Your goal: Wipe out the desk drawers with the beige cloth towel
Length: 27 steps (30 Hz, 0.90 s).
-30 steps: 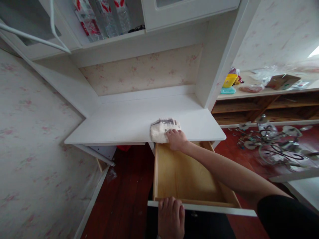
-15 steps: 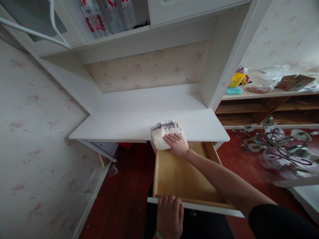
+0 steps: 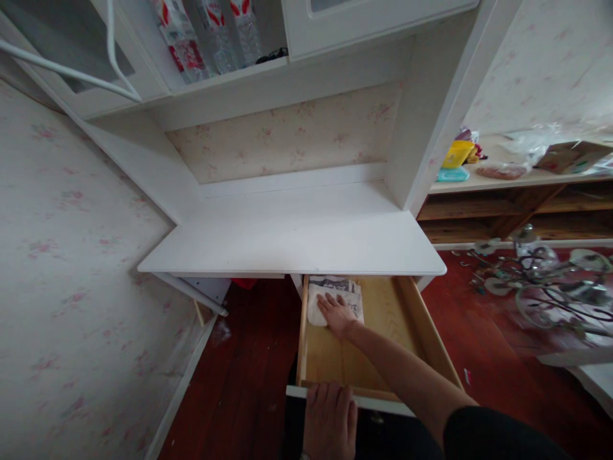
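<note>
A folded white cloth (image 3: 318,310) with a grey patterned band lies inside the pulled-out wooden drawer (image 3: 383,358), at its back left. My right hand (image 3: 338,315) rests flat on the cloth, fingers spread. Over the drawer's white front panel (image 3: 383,405) curl the fingers of my left hand (image 3: 330,418), gripping its top edge near the left end. Directly above the drawer is the white desktop (image 3: 287,230).
Bottles (image 3: 184,48) stand on the hutch shelf above the desk. At right, a low shelf unit (image 3: 479,207) carries a yellow container (image 3: 457,154), plastic bags and a cardboard box (image 3: 572,157). A chandelier (image 3: 550,281) lies on the red floor. Floral wallpaper (image 3: 71,287) covers the left wall.
The folded cloth has gone from the desk's front edge down into the drawer, with my right hand on it. My left hand stays on the drawer front.
</note>
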{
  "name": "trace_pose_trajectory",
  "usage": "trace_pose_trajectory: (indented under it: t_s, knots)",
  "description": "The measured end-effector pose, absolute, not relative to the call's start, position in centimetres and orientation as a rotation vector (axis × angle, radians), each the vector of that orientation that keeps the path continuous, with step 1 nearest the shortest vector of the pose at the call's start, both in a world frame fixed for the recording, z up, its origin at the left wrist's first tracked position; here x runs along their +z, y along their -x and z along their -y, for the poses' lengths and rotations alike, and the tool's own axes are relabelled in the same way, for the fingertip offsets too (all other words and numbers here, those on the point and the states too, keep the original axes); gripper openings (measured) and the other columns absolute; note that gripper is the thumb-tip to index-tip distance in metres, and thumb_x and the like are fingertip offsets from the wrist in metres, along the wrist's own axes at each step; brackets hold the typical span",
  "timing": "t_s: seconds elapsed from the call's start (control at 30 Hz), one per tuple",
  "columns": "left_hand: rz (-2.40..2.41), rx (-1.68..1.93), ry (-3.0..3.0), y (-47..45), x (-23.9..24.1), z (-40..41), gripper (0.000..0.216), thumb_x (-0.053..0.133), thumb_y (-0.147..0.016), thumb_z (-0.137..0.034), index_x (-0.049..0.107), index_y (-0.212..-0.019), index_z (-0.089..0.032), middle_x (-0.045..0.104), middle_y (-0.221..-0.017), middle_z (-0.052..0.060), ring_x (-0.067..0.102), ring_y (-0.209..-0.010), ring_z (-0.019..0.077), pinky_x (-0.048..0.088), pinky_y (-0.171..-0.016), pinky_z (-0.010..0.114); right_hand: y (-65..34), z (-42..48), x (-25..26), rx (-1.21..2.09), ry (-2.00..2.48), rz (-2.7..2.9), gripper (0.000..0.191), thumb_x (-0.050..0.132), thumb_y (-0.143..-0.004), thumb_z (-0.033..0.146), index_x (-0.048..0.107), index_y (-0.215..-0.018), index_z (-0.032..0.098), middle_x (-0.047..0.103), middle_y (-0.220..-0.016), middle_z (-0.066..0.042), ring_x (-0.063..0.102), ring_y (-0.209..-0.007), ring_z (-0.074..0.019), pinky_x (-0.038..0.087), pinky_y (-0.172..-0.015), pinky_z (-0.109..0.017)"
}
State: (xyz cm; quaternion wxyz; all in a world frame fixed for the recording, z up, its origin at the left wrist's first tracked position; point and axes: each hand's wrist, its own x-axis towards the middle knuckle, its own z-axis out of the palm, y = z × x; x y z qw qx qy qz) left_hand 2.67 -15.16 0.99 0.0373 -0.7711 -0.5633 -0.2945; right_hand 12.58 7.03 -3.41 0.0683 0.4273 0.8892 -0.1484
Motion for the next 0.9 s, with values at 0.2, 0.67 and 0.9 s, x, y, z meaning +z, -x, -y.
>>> trace_pose_trajectory:
  t_s: [0.2,0.67,0.9]
  knots:
    - [1.713,-0.875,2.407,-2.5,0.9,14.8,0.018,0.048,-0.09,-0.018,0.061,-0.102,-0.024,0.062,-0.082,0.001,0.055,-0.079,0.0199,0.036,-0.084,0.038,-13.4,-7.8,-3.6,-0.536,-1.288,-2.593,0.084,0.058,-0.079,0.013,0.029,-0.156,0.03,0.012,-0.166,-0.006,0.017,-0.149,-0.0357,0.024,-0.111,-0.067]
    - [1.812,-0.763,2.518,-2.5,2.5,14.9,0.012,0.048,-0.095,-0.02,0.059,-0.095,-0.025,0.058,-0.083,-0.001,0.049,-0.077,0.019,0.032,-0.082,0.038,-28.4,-6.5,-1.9,-0.506,-1.619,-2.258,0.082,0.04,-0.08,0.0,0.03,-0.157,0.028,0.022,-0.164,-0.01,0.028,-0.146,-0.0342,0.042,-0.104,-0.056]
    - [1.865,-0.693,2.543,-2.5,2.8,15.4,0.015,0.045,-0.097,-0.021,0.059,-0.099,-0.025,0.058,-0.086,-0.001,0.049,-0.081,0.0203,0.032,-0.085,0.04,-28.3,-4.4,-0.8,-0.562,-1.597,-2.342,0.073,0.054,-0.076,0.014,0.047,-0.148,0.026,0.042,-0.153,-0.014,0.058,-0.12,-0.0353,0.049,-0.097,-0.049]
